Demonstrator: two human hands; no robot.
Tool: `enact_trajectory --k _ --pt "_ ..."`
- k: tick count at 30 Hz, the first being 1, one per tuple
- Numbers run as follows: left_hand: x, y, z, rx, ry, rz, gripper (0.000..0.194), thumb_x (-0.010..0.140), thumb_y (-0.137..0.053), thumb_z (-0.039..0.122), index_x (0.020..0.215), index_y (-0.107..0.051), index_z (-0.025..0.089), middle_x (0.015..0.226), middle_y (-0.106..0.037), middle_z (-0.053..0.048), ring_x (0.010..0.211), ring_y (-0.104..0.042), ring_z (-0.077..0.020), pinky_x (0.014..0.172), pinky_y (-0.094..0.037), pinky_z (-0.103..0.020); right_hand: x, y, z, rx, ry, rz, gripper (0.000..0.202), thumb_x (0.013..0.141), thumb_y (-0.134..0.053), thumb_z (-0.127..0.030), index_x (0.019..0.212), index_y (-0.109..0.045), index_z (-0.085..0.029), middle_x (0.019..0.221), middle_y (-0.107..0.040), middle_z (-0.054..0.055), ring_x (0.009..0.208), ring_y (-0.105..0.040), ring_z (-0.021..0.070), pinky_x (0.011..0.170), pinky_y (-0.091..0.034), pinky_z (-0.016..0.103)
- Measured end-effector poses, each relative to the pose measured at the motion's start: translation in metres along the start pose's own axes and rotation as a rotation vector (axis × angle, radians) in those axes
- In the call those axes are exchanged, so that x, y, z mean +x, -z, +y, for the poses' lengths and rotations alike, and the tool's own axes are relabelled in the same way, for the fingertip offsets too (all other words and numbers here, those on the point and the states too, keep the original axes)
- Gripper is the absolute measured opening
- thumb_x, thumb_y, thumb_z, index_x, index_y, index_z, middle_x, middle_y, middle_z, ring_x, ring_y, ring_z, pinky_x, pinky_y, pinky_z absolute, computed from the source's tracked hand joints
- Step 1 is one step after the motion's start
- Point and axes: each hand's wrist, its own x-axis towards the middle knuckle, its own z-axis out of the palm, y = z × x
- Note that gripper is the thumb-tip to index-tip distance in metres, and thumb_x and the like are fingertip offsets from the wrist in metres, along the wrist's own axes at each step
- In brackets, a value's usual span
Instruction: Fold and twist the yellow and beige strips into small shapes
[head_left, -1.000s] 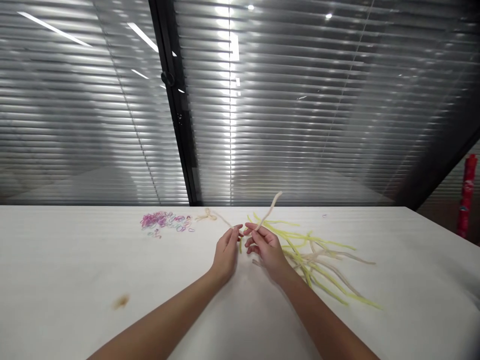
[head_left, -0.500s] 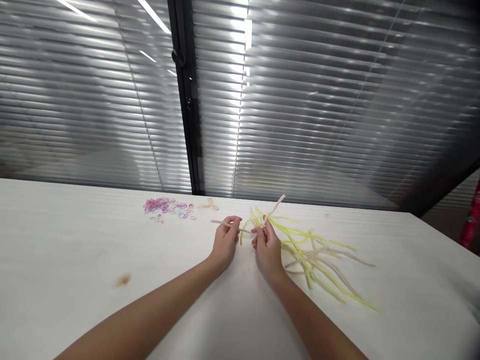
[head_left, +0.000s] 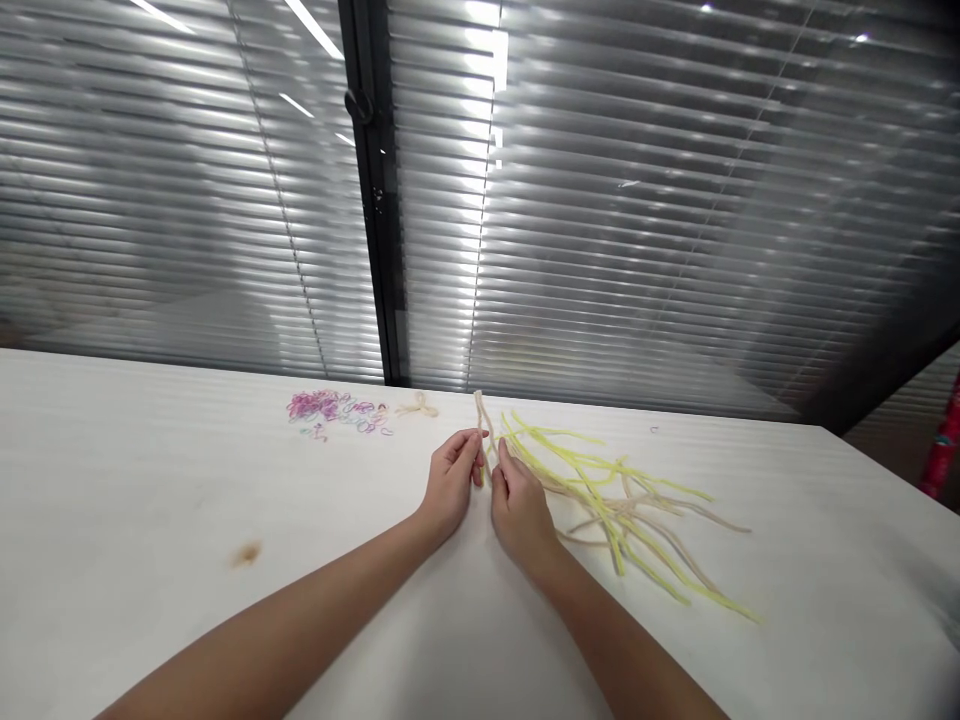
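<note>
Between my two hands a beige pipe cleaner (head_left: 486, 412) is bent double, both its ends standing up close together above the fingers. My left hand (head_left: 452, 478) pinches it with thumb and fingertips from the left. On the other side my right hand (head_left: 521, 508) is closed around its lower part, thumb pointing up; the fingers hide the bend. Just right of that hand lies a loose spread of yellow pipe cleaners (head_left: 581, 470) and beige ones (head_left: 679, 545), crossing one another. A small beige looped piece (head_left: 418, 405), like a bow, rests beyond my left hand.
A heap of small purple, pink and blue rings (head_left: 319, 405) lies at the back left of the white table (head_left: 150, 470). One more ring (head_left: 654, 429) lies far right. A brown stain (head_left: 246, 554) marks the tabletop. Window blinds (head_left: 600, 200) rise behind the back edge.
The pipe cleaner's ends, spread out to left and right before, now stand upright side by side. My right hand has turned and moved slightly left; my left hand stays nearly in place.
</note>
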Motion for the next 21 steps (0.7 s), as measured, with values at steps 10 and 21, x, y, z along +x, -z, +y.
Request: enact_trajectory --k 10,21 --pt "-0.0017 -0.0008 0.0011 0.042 0.021 -0.016 0.033 0.082 -0.058 0.048 0.091 -0.065 0.017 0.055 -0.046 0.004 0.050 -0.043 -0.0085 0.053 -0.037 -0.021 -0.0031 0.0041 -0.0068 -0.210 0.093 -0.127 0.050 0.091 -0.030 -0.015 0.140 -0.042 -0.009 0.091 -0.065 0.011 0.081 -0.061 0.0212 0.072 -0.045 0.030" --pt "0.0014 0.0010 -0.0016 0.043 0.044 0.045 0.028 0.080 -0.061 0.044 0.076 -0.058 0.017 0.050 -0.046 0.006 0.046 -0.043 -0.0075 0.050 -0.036 -0.020 -0.0033 0.0030 -0.0060 -0.188 0.103 -0.064 0.047 0.094 -0.028 -0.018 0.136 -0.046 -0.009 0.100 -0.067 0.013 0.092 -0.063 0.0226 0.081 -0.045 0.034"
